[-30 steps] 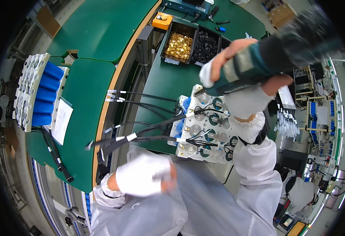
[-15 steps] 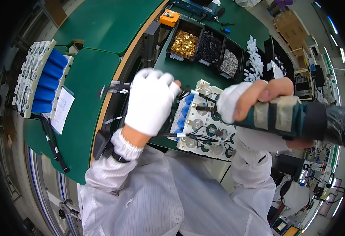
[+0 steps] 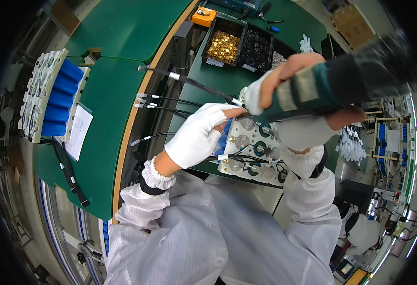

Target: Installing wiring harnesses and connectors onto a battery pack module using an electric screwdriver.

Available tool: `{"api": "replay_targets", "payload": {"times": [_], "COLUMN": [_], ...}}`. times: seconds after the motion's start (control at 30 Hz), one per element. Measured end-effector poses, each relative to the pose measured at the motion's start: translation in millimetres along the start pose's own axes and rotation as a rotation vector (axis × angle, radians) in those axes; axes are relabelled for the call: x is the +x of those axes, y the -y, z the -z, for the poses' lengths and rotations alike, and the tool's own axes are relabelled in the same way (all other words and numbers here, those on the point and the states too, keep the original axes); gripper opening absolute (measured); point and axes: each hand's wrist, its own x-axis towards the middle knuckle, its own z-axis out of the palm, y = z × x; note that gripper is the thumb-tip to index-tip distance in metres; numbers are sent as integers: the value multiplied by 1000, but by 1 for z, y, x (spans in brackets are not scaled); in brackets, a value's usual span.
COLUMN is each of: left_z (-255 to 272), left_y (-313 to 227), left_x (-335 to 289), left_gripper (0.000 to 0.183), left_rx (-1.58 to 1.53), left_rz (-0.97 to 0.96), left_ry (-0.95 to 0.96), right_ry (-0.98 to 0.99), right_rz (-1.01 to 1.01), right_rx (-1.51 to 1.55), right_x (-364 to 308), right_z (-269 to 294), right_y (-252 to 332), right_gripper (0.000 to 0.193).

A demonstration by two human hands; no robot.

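My right hand [image 3: 291, 76], in a white glove with bare fingertips, grips a teal and black power screwdriver [image 3: 308, 90] with tan tape around its body. The driver's tip end meets the upper left corner of a white battery module [image 3: 246, 142] that has blue cells along its side. At that corner my left hand [image 3: 196, 135], also gloved, pinches with thumb and forefinger. Whatever lies between those fingers is too small to make out. A black cable [image 3: 203, 87] with white labels runs left from the same corner. The driver hides part of the module.
Black bins hold brass-coloured pieces [image 3: 224, 47], black clips [image 3: 255, 50] and silver fasteners [image 3: 278, 59]. More labelled cables [image 3: 170, 99] hang over the bench's left edge. A second blue-celled module [image 3: 51, 97] stands on the left table, beside a paper sheet [image 3: 80, 133].
My left hand has moved right and down, to the module's corner. The driver in my right hand has swung up and left, its tip now at that corner. Cables lie freed on the left.
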Motion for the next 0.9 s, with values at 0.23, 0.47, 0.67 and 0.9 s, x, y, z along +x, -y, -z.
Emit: {"api": "replay_targets", "payload": {"times": [0.23, 0.47, 0.67, 0.9], "left_z": [19, 11, 9, 24], "left_y": [-9, -8, -9, -23], "left_x": [-8, -20, -26, -35], "left_gripper": [46, 47, 47, 51], "left_rx": [22, -6, 109, 210], "left_rz": [-115, -171, -230, -258], "left_ry": [113, 36, 38, 106], "right_ry": [156, 45, -31, -17], "right_rz": [-118, -317, -159, -17], "right_rx": [71, 55, -24, -221], "right_x": [14, 2, -16, -14], "right_z": [-6, -41, -53, -96], "right_y": [39, 27, 20, 41], "right_gripper": [86, 77, 94, 72]}}
